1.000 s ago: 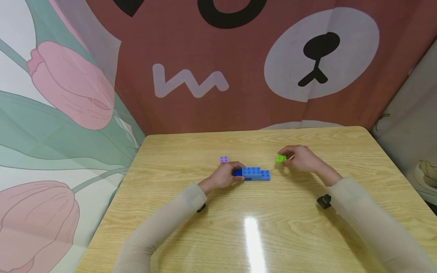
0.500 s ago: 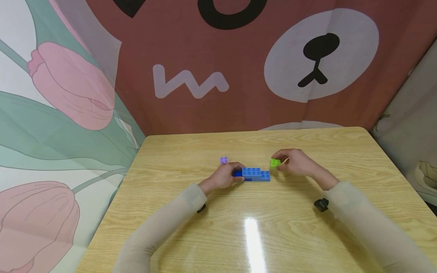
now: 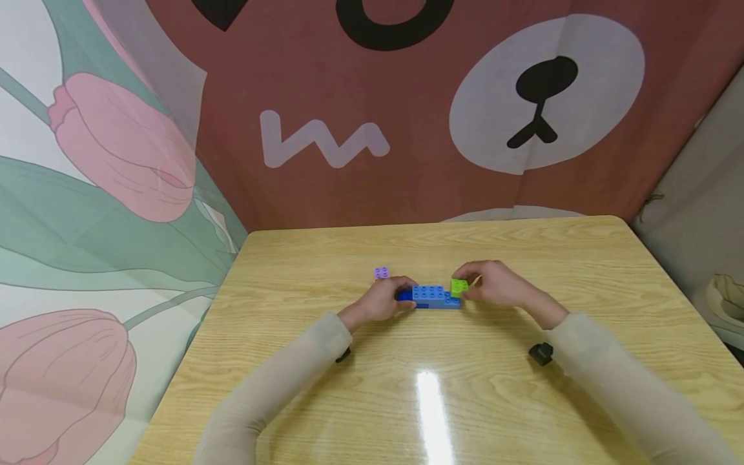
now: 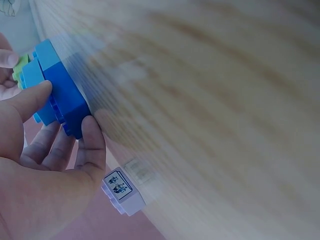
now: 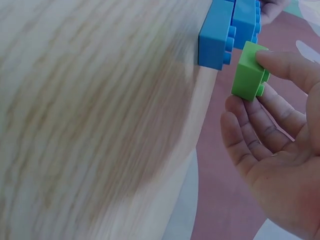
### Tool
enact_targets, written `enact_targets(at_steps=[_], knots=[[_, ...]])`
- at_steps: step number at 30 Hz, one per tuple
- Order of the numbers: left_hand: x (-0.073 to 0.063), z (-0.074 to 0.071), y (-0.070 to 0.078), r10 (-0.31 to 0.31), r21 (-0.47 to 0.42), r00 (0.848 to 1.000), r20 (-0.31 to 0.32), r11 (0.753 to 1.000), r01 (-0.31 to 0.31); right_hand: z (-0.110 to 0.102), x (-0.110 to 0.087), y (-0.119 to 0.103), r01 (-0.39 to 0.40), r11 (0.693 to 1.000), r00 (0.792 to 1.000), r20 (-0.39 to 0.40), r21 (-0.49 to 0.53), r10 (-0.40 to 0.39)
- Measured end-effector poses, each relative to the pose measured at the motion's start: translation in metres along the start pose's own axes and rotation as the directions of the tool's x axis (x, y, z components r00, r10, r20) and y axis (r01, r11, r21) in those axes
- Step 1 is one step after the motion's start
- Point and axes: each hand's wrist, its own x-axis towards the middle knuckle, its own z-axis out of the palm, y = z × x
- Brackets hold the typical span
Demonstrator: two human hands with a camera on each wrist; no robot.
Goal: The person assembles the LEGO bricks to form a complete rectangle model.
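Note:
A stepped assembly of blue toy bricks (image 3: 427, 294) lies on the table, light blue on top and at the right, dark blue at the left. My left hand (image 3: 385, 299) grips its dark blue end (image 4: 75, 107) between thumb and fingers. A green brick (image 5: 247, 72) is pinched between the thumb and fingers of my right hand (image 3: 496, 284). In the right wrist view it hangs just off the studs of the lower light blue brick (image 5: 214, 40), with a small gap. The lilac brick (image 3: 380, 272) stands behind my left hand, untouched.
The wooden table (image 3: 349, 400) has its back edge close to a brown curtain (image 3: 325, 194) with a bear print. A flowered curtain (image 3: 116, 258) hangs along the left. Black camera mounts (image 3: 541, 353) show under both wrists.
My right hand has moved left and towards me, carrying the green brick from the table's right part to above the right end of the blue bricks. My left hand has stayed put.

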Motion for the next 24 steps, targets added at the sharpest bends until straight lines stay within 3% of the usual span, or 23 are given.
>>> enact_targets(at_steps=[24], knots=[[0.001, 0.001, -0.001, -0.004, -0.012, 1.000, -0.012, 1.000, 0.003, 0.012, 0.005, -0.009, 0.028, 0.999, 0.999, 0.024, -0.023, -0.028]])
